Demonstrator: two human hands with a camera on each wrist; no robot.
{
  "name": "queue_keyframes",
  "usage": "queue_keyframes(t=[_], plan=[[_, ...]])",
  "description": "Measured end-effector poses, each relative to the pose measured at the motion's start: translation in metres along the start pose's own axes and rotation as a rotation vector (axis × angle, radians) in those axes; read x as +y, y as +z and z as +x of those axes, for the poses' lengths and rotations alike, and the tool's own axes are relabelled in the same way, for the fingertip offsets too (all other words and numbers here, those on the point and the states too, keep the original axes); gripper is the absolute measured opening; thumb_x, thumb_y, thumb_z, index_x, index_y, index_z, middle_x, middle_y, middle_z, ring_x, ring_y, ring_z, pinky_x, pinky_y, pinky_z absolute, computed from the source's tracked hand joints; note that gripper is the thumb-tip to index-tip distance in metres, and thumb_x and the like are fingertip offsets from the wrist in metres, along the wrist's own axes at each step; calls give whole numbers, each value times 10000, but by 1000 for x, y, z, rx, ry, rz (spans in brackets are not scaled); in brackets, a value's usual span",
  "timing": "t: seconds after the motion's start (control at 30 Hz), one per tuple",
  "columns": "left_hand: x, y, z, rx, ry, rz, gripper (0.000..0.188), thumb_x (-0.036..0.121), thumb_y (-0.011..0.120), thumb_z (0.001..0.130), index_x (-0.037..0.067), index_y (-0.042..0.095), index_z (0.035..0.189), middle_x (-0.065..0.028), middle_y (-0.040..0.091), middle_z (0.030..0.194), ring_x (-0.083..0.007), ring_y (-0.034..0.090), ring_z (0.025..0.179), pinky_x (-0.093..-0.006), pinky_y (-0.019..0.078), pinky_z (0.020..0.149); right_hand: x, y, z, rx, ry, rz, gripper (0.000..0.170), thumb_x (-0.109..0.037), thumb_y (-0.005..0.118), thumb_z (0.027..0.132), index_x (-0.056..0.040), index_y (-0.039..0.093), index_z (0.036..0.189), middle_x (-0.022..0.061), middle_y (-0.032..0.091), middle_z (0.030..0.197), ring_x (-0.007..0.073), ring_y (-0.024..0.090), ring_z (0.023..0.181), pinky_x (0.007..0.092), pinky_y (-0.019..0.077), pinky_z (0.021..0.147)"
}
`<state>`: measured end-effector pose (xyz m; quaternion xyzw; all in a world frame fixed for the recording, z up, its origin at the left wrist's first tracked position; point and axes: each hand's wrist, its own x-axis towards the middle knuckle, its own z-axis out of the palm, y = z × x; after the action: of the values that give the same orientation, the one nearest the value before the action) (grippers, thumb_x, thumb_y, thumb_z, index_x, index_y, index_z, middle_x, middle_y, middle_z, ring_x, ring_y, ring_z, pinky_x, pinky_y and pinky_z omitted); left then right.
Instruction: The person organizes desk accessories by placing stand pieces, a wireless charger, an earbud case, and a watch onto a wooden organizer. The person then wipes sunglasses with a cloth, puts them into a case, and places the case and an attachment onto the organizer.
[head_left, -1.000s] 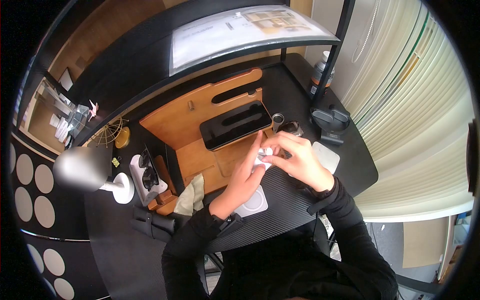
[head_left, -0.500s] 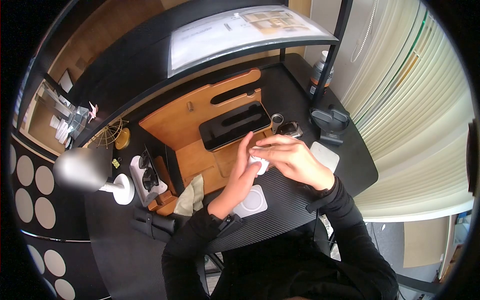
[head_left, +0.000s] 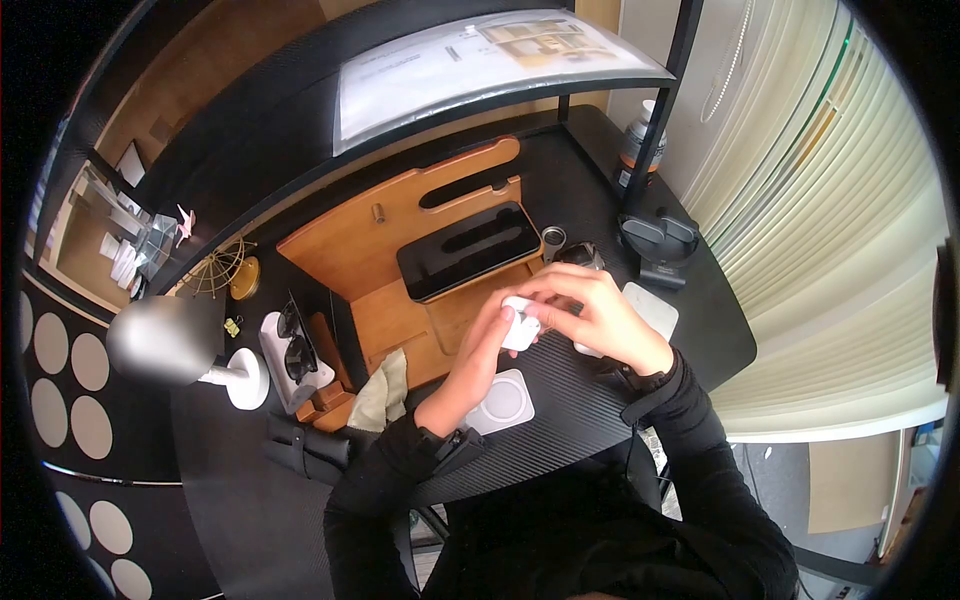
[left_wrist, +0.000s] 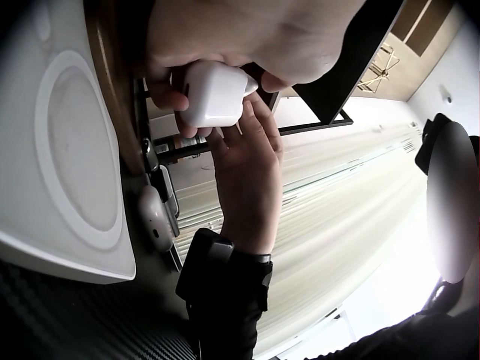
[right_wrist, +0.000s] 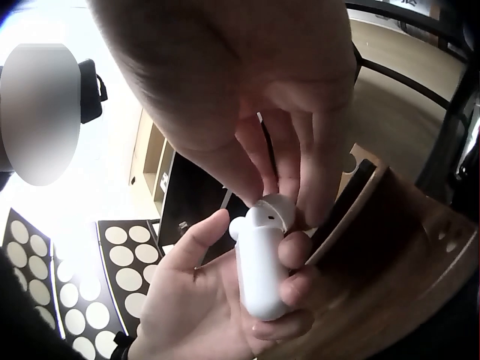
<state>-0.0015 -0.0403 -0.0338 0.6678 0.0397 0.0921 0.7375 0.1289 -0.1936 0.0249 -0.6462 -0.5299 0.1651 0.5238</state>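
Observation:
My left hand grips a small white earbud case, its fingers wrapped round the body in the right wrist view. The lid is flipped up, and a white earbud shows in the opening. From above, my right hand pinches at the top of the case, thumb and fingertips at either side of the lid. In the left wrist view the case hangs between both hands, its smooth white back towards the camera. Below the hands, a white square charging pad with a round ring lies on the desk.
A wooden organizer holds a black phone behind the hands. Around it are a watch, a metal ring, a black charging stand, a green cloth, sunglasses on a tray and a white lamp.
My right hand first moved over the top of the case, covering it, then drew back slightly, so the white case shows between the hands again. The left hand keeps its grip.

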Motion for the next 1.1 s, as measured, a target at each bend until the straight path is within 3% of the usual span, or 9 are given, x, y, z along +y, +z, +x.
queue_keyframes(t=[0.17, 0.23, 0.4, 0.6, 0.73, 0.83, 0.93, 1.03, 1.1], plan=[[12, 6, -2, -17, -36, -30, 425, 327, 321, 1091, 39, 429, 1385, -96, 584, 1133, -151, 622, 949, -251, 499, 663, -2, 3, -1, 47, 49, 84, 193, -32, 701, 887, 11, 715, 1075, 100, 683, 939, 178, 697, 825, 284, 565, 710], [13, 7, -1, -24, 58, -23, 422, 323, 346, 1088, 37, 415, 1391, -98, 588, 1120, -159, 625, 929, -273, 513, 669, -2, 4, -1, 64, 97, 121, 177, -31, 701, 886, 7, 720, 1058, 101, 679, 946, 186, 693, 830, 295, 563, 719], [14, 10, -2, 21, 79, -50, 409, 298, 350, 1092, 45, 397, 1410, -90, 580, 1085, -130, 587, 887, -249, 489, 649, 6, 4, 2, 56, -355, -204, 177, -25, 666, 890, -12, 704, 1063, 119, 633, 1073, 248, 682, 915, 329, 574, 754], [20, 12, -4, 24, 47, -15, 458, 346, 289, 1095, 61, 355, 1447, -90, 567, 1100, -147, 590, 892, -247, 478, 669, 2, -2, 0, 39, -351, -173, 189, -90, 709, 868, -47, 714, 1053, 107, 624, 1117, 266, 664, 968, 371, 553, 825], [8, 7, -4, -44, 32, 95, 511, 402, 261, 1090, 52, 334, 1455, -88, 551, 1131, -149, 587, 906, -254, 470, 660, 1, 0, 1, 5, -306, -199, 200, -119, 732, 847, -47, 722, 1033, 100, 627, 1122, 264, 662, 964, 371, 554, 816], [3, 6, -1, -57, 4, 6, 507, 400, 256, 1088, 48, 333, 1444, -85, 548, 1141, -145, 586, 910, -255, 467, 658, 6, -1, 0, -60, -296, -251, 219, -127, 745, 827, -42, 719, 1027, 83, 643, 1091, 268, 659, 961, 376, 553, 805], [6, 6, -1, -72, 8, 16, 492, 394, 251, 1087, 48, 322, 1428, -102, 573, 1121, -148, 599, 912, -245, 463, 652, 8, -6, 2, -62, -315, -270, 240, -80, 784, 788, -30, 737, 1017, 100, 673, 1035, 272, 671, 924, 338, 547, 775], [12, 5, -1, -51, -2, 49, 418, 358, 260, 1090, 87, 290, 1406, -138, 615, 1069, -155, 617, 851, -237, 454, 612, 13, -8, 3, -18, -379, -232, 239, -56, 751, 821, -14, 714, 1053, 105, 685, 1020, 243, 681, 907, 333, 543, 765], [17, 6, -2, -17, -47, 24, 360, 291, 283, 1086, 100, 283, 1392, -122, 616, 1059, -139, 594, 792, -233, 433, 594, 10, -9, 1, 156, -179, 4, 204, -32, 682, 873, 2, 689, 1074, 121, 689, 1044, 200, 661, 903, 326, 534, 764]])
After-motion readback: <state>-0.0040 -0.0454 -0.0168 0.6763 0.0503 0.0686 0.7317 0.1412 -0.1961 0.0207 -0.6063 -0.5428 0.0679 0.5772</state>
